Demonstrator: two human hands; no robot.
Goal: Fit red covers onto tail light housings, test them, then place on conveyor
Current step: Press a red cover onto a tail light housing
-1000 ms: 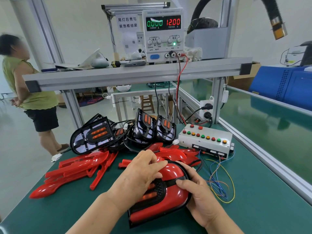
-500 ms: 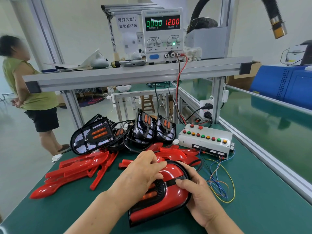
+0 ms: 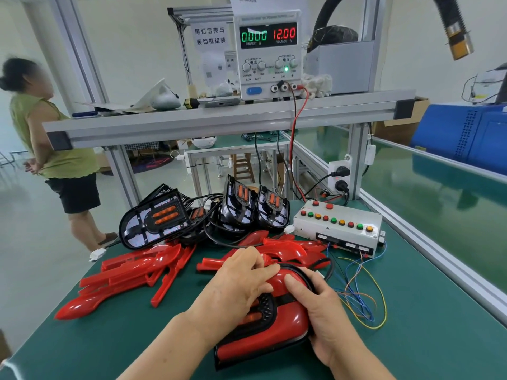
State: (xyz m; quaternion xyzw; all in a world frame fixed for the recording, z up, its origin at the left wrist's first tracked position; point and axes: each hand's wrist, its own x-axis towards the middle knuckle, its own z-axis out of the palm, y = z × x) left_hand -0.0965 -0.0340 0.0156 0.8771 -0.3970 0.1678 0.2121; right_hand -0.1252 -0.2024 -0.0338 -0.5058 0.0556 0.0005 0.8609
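Green matting covers the worktop (image 3: 411, 338), which runs to an aluminium rail on the right. Beyond the rail lies the glossy green conveyor (image 3: 439, 193). An aluminium shelf (image 3: 219, 119) spans the far side of the worktop, and a blue machine (image 3: 466, 133) stands past the conveyor. At the left a person in a green top (image 3: 52, 138) stands on the floor, turned away.

On the shelf sits a power supply (image 3: 270, 54); its display reads 0.000 for current and 12.00 for voltage, and red and black leads drop from its front. Below it, at the back of the worktop, is a cluster of bare black housings (image 3: 153, 218) with orange inserts, two of them propped upright. Loose red covers (image 3: 131, 272) lie in a heap in front of them. A white button box (image 3: 337, 223) with red, green and amber buttons sits to the right, with thin coloured wires (image 3: 362, 297) trailing from it.

Nearest the camera, a tail light housing (image 3: 267, 311) lies on the worktop with a red cover (image 3: 285, 322) on it. The left hand (image 3: 236, 286) lies over the cover's far end, fingers bent down onto it. The right hand (image 3: 321, 308) grips the housing's right edge, thumb laid across the cover.
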